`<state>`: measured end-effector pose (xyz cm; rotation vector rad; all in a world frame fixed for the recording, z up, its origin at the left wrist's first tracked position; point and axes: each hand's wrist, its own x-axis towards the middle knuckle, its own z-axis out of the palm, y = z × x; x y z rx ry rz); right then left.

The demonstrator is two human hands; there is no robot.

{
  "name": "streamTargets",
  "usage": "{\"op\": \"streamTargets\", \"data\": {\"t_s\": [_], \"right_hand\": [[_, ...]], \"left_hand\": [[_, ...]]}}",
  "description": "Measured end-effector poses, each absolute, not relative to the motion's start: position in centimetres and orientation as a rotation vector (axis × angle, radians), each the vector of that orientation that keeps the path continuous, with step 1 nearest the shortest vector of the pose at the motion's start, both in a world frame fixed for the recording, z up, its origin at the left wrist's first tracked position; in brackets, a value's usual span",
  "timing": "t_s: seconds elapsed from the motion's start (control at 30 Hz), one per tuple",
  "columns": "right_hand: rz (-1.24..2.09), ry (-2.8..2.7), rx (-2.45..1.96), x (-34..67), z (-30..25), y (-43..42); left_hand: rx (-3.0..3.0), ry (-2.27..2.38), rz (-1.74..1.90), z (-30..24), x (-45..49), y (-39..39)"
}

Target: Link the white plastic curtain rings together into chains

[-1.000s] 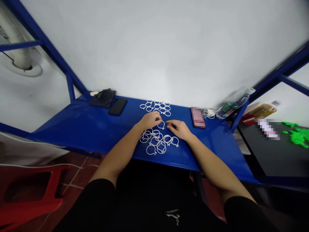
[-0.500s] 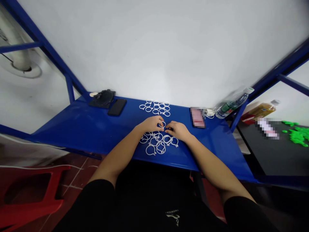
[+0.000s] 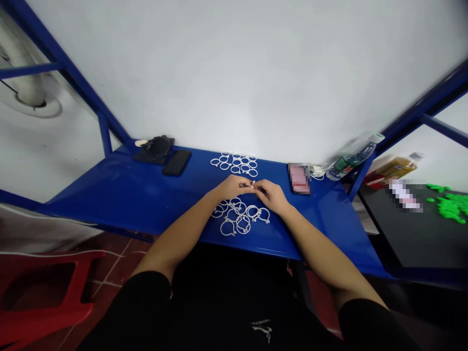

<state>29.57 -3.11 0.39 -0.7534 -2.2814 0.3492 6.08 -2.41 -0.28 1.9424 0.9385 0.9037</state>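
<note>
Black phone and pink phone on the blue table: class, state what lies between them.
In the head view, a neat cluster of white rings lies on the table between the black phone and pink phone.

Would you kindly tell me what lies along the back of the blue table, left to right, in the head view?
Black pouch → black phone → rows of white rings → blurred pink item → clear water bottle.

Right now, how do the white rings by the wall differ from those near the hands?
The far rings lie in neat rows; the near rings are jumbled. The far rings sit clear of the left hand and right hand; the near rings lie beside them. Both are white.
</note>
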Motion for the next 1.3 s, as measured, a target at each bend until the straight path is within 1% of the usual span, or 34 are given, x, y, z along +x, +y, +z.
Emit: {"op": "streamTargets", "data": {"t_s": [0.1, 0.3, 0.5, 0.7, 0.8, 0.97, 1.1, 1.2, 1.3], "right_hand": [[0.349, -2.29, -0.698, 29.6, 0.4, -3.1], [0.365, -2.283, -0.693, 29.4, 0.6, -3.2], [0.359, -2.283, -0.721, 29.2, 0.6, -3.3], [0.187, -2.162, -0.968, 29.6, 0.5, -2.9], [0.13, -2.064, -1.115, 30.3, 0.4, -2.1], [0.216, -1.976, -1.196, 31.0, -0.1, -1.0], [0.26, -1.959, -1.178, 30.8, -0.2, -1.2], [0.305, -2.041, -1.096, 30.7, 0.0, -1.5], [0.386, -2.261, -0.971, 31.0, 0.6, -1.8]], "left_hand": [[1.92, 0.968, 0.859, -0.2, 6.0, -2.6], [1.913, 1.038, 0.879, 0.5, 6.1, -2.9], [2.07, 1.004, 0.888, 0.5, 6.5, -2.8], [1.98, 1.123, 0.873, 0.7, 5.2, -2.2], [2.003, 1.12, 0.773, 1.1, 4.6, -2.4], [2.202, 1.004, 0.507, 1.8, 5.5, -3.4], [2.283, 0.988, 0.388, 1.8, 6.3, -3.7], [2.324, 1.004, 0.393, 1.4, 6.1, -3.3], [2.346, 1.066, 0.495, 0.8, 5.6, -2.7]]}}
